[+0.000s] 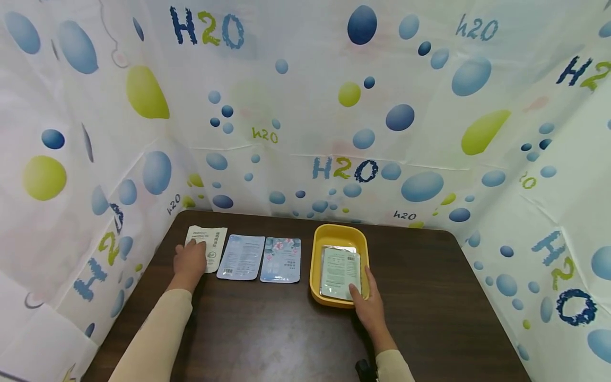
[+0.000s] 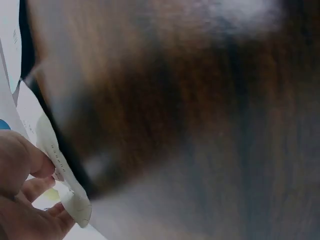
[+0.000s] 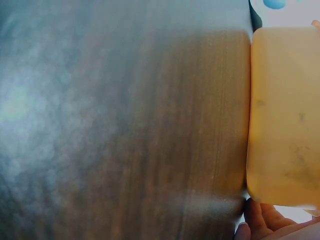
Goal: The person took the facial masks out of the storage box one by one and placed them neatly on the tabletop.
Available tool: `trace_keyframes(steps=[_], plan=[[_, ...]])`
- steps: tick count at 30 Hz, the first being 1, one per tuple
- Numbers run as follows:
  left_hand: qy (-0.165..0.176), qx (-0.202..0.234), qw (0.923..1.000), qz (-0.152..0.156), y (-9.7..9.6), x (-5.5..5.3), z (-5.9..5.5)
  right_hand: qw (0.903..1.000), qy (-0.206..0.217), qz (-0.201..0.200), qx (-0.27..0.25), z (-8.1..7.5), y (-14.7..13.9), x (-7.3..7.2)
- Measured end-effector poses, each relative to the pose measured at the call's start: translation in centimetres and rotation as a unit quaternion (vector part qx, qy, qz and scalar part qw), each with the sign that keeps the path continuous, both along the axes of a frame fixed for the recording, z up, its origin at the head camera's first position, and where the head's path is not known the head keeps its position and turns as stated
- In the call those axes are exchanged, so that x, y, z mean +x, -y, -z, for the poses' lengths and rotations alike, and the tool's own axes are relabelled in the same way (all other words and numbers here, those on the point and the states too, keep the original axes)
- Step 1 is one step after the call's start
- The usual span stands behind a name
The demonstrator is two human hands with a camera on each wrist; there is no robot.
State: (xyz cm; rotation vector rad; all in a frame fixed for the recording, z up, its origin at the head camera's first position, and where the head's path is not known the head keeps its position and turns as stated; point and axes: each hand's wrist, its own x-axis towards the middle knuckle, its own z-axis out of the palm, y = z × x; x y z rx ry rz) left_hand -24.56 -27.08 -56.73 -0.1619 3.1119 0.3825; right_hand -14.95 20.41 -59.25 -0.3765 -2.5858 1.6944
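Observation:
At the far left of the table, my left hand (image 1: 190, 263) pinches a cream sachet (image 1: 217, 244) printed with dark text. The left wrist view shows the sachet (image 2: 65, 170) upright and slightly bent between thumb and fingers. My right hand (image 1: 370, 309) grips the near right corner of a yellow plastic tray (image 1: 315, 265), thumb over the rim and fingers along the outside. Inside the tray lies a pale green sachet (image 1: 340, 273) on top of a silvery one. From the right wrist, the tray's side (image 3: 285, 120) fills the right edge, with fingertips (image 3: 254, 217) at its corner.
Right of the cream sachet, a light blue sachet (image 1: 241, 257) and a flowered blue sachet (image 1: 280, 260) lie side by side on the dark wooden table (image 1: 267, 329). A white sheet (image 1: 296, 106) with blue and green drops hangs along the table's back and sides.

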Motion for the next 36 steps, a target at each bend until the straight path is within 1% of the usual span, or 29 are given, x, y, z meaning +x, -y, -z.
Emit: trace_keyframes(steps=[5,7,12,15,17,20,23,24,28,31,36], plan=[[0.019,0.000,0.9998,0.002,0.0,0.6,0.4,1.0000,0.004,0.000,-0.002,0.1,0.2,0.0],[0.032,0.016,0.9994,0.001,-0.1,0.8,0.5,1.0000,0.007,0.000,0.000,0.0,0.2,0.0],[0.059,0.055,0.9967,0.002,0.2,1.2,1.4,1.0000,0.007,-0.002,-0.005,0.0,0.2,0.1],[0.061,0.055,0.9965,0.013,0.5,1.4,2.0,0.9999,0.008,-0.002,-0.009,0.0,0.2,0.1],[0.051,0.051,0.9971,0.024,0.7,1.5,2.2,0.9999,0.009,-0.001,-0.007,0.0,0.2,0.1],[0.026,0.022,0.9985,0.042,0.6,1.6,2.4,0.9999,0.010,-0.001,-0.003,-0.1,0.2,0.1],[0.001,-0.002,0.9990,0.045,0.2,1.6,2.2,0.9999,0.013,-0.001,-0.001,-0.2,0.2,0.0],[-0.001,-0.006,0.9990,0.043,0.0,1.6,2.1,0.9999,0.014,-0.001,-0.002,-0.2,0.2,0.0],[0.003,0.002,0.9994,0.034,-0.3,1.7,1.5,0.9998,0.018,-0.001,-0.002,-0.4,0.2,0.0],[0.004,0.008,0.9994,0.033,-0.3,1.7,1.4,0.9999,0.015,-0.002,-0.003,-0.5,0.2,0.0],[-0.019,0.026,0.9986,0.042,-0.3,1.1,1.4,0.9999,0.006,-0.001,-0.008,-0.5,0.3,0.1]])
